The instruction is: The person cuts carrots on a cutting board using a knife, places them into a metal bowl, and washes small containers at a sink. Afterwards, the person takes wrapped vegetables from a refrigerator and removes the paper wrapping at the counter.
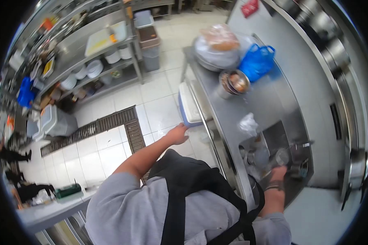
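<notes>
- Steel counter (pixel 228 116) over white floor tiles, and the sink (pixel 275 133) is our landmark, dark-walled and cluttered inside.
- Right hand (pixel 278 173) is down in that sink, fingers at a clear cup (pixel 281 156); can't tell whether they grip it!
- Look at that cup: see-through, rounded, pale glints on its side, sitting left of the sink's tap (pixel 301 144).
- Left hand (pixel 177 135) reaches out left of the sink, fingers loosely spread, right by the blue-and-white cooler (pixel 189 107); contact unclear.
- Just beyond the sink, a crumpled clear bag (pixel 248 124); farther on, a filled metal pot (pixel 234 83) and bright blue bag (pixel 256 63).
</notes>
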